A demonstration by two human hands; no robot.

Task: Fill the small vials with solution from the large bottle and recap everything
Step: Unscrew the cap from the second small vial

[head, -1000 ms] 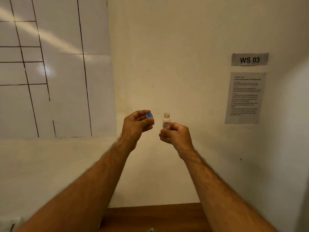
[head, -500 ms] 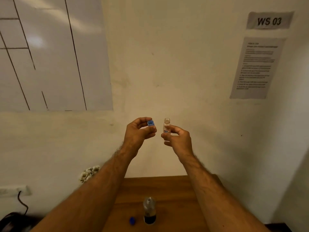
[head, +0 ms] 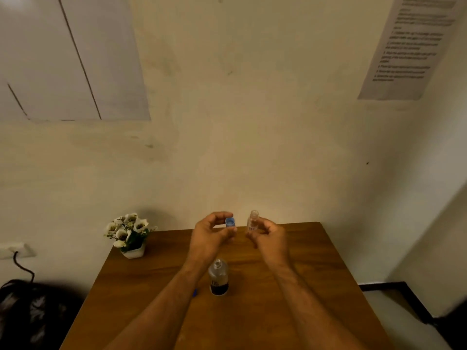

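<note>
My left hand point(head: 209, 238) pinches a small blue cap point(head: 230, 222) between thumb and fingers, its open side facing me. A little to the right, my right hand point(head: 271, 238) holds a small clear vial point(head: 253, 221) upright with its mouth uncovered. Cap and vial are a short gap apart, above the far part of the wooden table point(head: 316, 286). Below my hands the large bottle point(head: 218, 277) stands uncapped on the table, with a dark label around its base. A second blue cap point(head: 194, 292) peeks out beside my left forearm.
A small white pot of white flowers point(head: 129, 234) stands at the table's far left corner. The wall is right behind the table, with a printed sheet point(head: 409, 46) at the upper right. A dark bag point(head: 30, 314) lies on the floor at the left.
The view has tilted down, bringing the table, large bottle and flower pot into sight. My hands have come lower toward the table, still holding the cap and the vial a short gap apart.
</note>
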